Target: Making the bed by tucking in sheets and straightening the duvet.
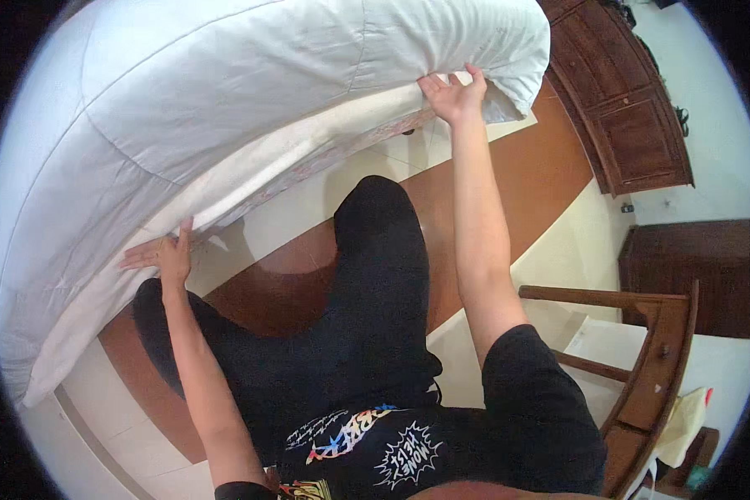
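A pale quilted bed cover (250, 87) with stitched seams spreads over the bed before me. Under its near edge shows a cream fabric layer (325, 131) along the mattress side. My left hand (174, 255) lies against this cream layer, thumb and fingers spread, with nothing in it. Near the far right corner of the bed, my right hand (455, 97) is palm up at the cover's lower edge. Its fingertips touch the fabric and are partly hidden by it, so a grip on it is not clear. Beside that hand the corner hangs in a loose fold.
Brown and cream floor tiles (506, 181) lie under my bent knees. A dark carved wooden cabinet (637, 137) stands at the upper right, with a lower wooden unit (687, 269) near it. Wooden furniture with a drawer (656, 362) is close to my right elbow, a yellow cloth (681, 425) beside it.
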`<move>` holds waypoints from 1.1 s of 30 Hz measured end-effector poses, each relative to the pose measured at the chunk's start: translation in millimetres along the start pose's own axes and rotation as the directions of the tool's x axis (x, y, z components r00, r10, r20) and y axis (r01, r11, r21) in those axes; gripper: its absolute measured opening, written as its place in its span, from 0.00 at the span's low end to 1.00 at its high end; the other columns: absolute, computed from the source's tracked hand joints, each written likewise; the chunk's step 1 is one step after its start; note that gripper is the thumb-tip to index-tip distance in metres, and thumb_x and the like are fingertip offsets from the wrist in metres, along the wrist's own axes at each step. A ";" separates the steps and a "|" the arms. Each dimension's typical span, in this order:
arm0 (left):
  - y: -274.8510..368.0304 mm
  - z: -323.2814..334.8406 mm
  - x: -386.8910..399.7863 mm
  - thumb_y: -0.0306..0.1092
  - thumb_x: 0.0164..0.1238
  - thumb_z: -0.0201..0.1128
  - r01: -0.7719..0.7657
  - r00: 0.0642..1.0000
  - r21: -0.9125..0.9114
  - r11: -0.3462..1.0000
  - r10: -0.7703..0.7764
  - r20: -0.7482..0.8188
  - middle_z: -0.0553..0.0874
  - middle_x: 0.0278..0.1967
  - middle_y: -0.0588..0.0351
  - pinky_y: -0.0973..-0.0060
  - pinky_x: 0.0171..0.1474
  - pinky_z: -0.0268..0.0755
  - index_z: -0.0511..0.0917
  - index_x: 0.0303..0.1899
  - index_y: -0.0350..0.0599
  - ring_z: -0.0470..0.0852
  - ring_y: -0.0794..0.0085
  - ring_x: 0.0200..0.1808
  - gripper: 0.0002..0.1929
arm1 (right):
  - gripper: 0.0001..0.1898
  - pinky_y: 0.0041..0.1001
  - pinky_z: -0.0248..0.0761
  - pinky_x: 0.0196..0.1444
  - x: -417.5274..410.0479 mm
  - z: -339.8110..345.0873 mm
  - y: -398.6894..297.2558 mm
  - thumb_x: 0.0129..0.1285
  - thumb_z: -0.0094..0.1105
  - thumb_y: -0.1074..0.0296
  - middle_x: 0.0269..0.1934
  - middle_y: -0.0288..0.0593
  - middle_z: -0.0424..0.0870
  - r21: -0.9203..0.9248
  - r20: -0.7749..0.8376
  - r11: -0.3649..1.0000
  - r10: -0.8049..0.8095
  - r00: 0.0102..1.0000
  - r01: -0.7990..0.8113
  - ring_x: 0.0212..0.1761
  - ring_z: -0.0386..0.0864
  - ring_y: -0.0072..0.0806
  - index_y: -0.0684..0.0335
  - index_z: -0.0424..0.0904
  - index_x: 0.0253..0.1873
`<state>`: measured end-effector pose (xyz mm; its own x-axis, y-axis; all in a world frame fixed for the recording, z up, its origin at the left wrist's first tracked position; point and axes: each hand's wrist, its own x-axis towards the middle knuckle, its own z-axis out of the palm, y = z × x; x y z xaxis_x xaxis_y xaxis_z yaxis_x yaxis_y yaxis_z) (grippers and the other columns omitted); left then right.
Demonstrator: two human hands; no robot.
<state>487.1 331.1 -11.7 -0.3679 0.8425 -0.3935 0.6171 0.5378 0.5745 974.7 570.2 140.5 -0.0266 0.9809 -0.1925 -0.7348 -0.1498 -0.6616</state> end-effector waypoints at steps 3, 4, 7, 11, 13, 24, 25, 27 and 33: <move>-10.3 8.1 9.1 0.70 0.62 0.46 -0.003 0.979 0.132 0.991 0.030 -0.202 0.40 0.55 0.02 0.37 0.62 0.18 0.60 0.53 0.07 0.28 0.21 0.64 0.52 | 0.47 0.54 0.51 0.68 -11.7 2.7 -2.2 0.59 0.51 0.50 0.67 0.74 0.41 0.036 -0.166 0.997 0.068 0.984 -0.063 0.69 0.49 0.64 0.59 0.28 0.72; -11.1 11.0 8.9 0.70 0.62 0.45 -0.066 0.942 0.107 0.992 0.097 -0.320 0.33 0.55 0.00 0.33 0.60 0.14 0.59 0.53 0.06 0.21 0.18 0.62 0.53 | 0.46 0.56 0.54 0.65 -17.8 1.9 -1.8 0.59 0.51 0.52 0.66 0.77 0.42 0.170 -0.114 0.976 0.158 0.981 -0.138 0.67 0.51 0.67 0.59 0.29 0.72; -6.1 11.9 0.6 0.71 0.61 0.45 -0.029 0.987 0.028 0.999 0.033 -0.156 0.19 0.50 0.03 0.25 0.49 0.07 0.55 0.52 0.03 0.07 0.14 0.52 0.55 | 0.45 0.56 0.54 0.66 -25.4 4.4 11.8 0.60 0.50 0.50 0.66 0.77 0.43 0.120 0.126 0.988 0.083 0.989 -0.098 0.67 0.52 0.67 0.58 0.28 0.72; 12.7 8.8 -17.0 0.71 0.61 0.45 -0.099 0.897 0.168 0.981 0.161 -0.412 0.19 0.50 0.02 0.25 0.48 0.07 0.52 0.54 0.03 0.08 0.14 0.53 0.56 | 0.47 0.51 0.50 0.68 -33.3 11.0 37.6 0.60 0.48 0.46 0.67 0.73 0.44 0.190 -0.011 0.981 -0.025 1.000 0.027 0.69 0.51 0.61 0.55 0.26 0.73; 18.4 7.4 -17.3 0.72 0.61 0.44 0.020 0.915 0.299 0.954 0.103 -0.391 0.26 0.53 0.02 0.26 0.52 0.08 0.55 0.54 0.05 0.15 0.15 0.58 0.55 | 0.47 0.50 0.51 0.68 -38.7 14.0 49.9 0.59 0.48 0.44 0.68 0.69 0.44 0.254 -0.075 0.967 0.003 0.997 0.016 0.70 0.51 0.58 0.55 0.29 0.73; 14.5 12.8 -9.8 0.74 0.52 0.53 0.105 0.941 0.263 0.959 -0.011 -0.338 0.30 0.56 0.02 0.28 0.57 0.13 0.31 0.57 0.04 0.21 0.17 0.62 0.66 | 0.34 0.48 0.51 0.69 -58.3 22.9 142.3 0.64 0.45 0.50 0.66 0.63 0.58 -0.308 -0.175 0.902 -0.367 0.914 0.303 0.67 0.60 0.50 0.65 0.52 0.69; 17.8 12.3 -11.8 0.74 0.54 0.50 0.035 0.906 0.231 0.972 0.066 -0.418 0.26 0.55 0.03 0.27 0.55 0.12 0.31 0.56 0.02 0.18 0.16 0.59 0.65 | 0.35 0.47 0.51 0.68 -61.5 19.9 147.8 0.65 0.44 0.47 0.66 0.62 0.57 -0.550 -0.083 0.776 -0.419 0.904 0.309 0.67 0.60 0.51 0.64 0.53 0.70; 22.8 11.0 -16.4 0.74 0.56 0.46 -0.025 0.849 0.207 0.978 0.130 -0.513 0.23 0.53 0.03 0.25 0.53 0.11 0.31 0.54 0.01 0.15 0.14 0.57 0.65 | 0.36 0.46 0.51 0.67 -64.7 16.6 156.0 0.65 0.44 0.44 0.67 0.61 0.57 -0.738 0.039 0.594 -0.436 0.899 0.320 0.66 0.60 0.52 0.62 0.53 0.70; 36.7 3.8 -49.7 0.73 0.51 0.53 -0.103 0.843 0.133 0.986 0.157 -0.515 0.29 0.57 0.04 0.30 0.58 0.14 0.27 0.54 0.01 0.19 0.13 0.59 0.68 | 0.44 0.47 0.43 0.68 -53.7 24.2 185.4 0.58 0.51 0.33 0.70 0.61 0.52 -0.983 0.181 -0.091 -0.608 0.773 0.158 0.70 0.50 0.55 0.57 0.53 0.72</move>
<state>530.7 308.8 26.2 -0.5713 0.8107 0.1281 0.7383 0.4395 0.5115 823.5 492.8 45.8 0.3038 0.8715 0.3849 0.7293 0.0472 -0.6826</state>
